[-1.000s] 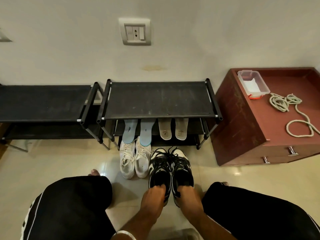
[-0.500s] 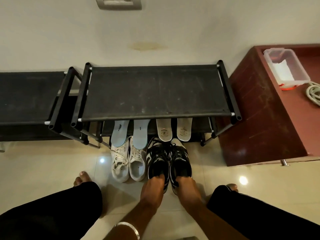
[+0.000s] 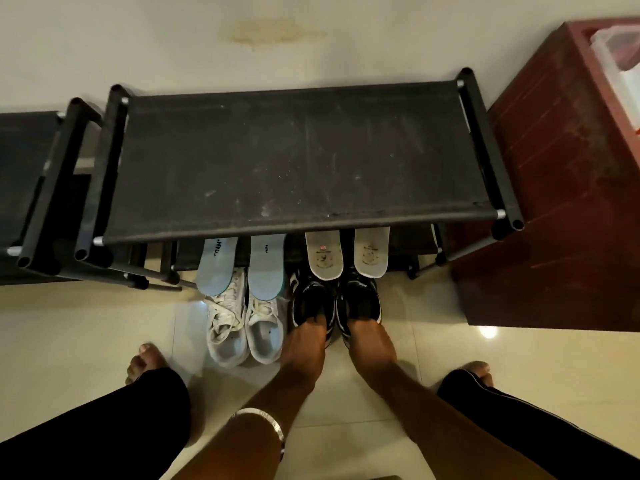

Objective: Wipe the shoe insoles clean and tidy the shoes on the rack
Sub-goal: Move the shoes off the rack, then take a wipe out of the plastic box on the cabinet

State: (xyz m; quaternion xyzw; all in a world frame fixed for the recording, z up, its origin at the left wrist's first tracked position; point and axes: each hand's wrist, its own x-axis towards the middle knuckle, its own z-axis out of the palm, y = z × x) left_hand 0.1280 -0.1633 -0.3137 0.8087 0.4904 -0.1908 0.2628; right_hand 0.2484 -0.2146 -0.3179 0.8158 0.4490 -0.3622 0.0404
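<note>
A pair of black sneakers (image 3: 358,299) stands on the floor in front of the black shoe rack (image 3: 294,161). My left hand (image 3: 306,341) grips the heel of the left black shoe, fingers inside its opening. My right hand (image 3: 369,341) grips the heel of the right one the same way. A pair of white sneakers (image 3: 242,327) stands just left of them. Two light blue insoles (image 3: 239,265) and two white insoles (image 3: 346,252) stick out from the rack's lower shelf, over the shoes' toes.
A second black rack (image 3: 41,188) adjoins on the left. A red-brown cabinet (image 3: 554,188) stands at the right with a clear plastic box (image 3: 620,57) on top. My bare feet (image 3: 147,360) and black-trousered knees flank the shoes on the tiled floor.
Both hands have carried the black sneakers forward toward the rack, their toes now under the white insoles. The view has moved closer and tilted down.
</note>
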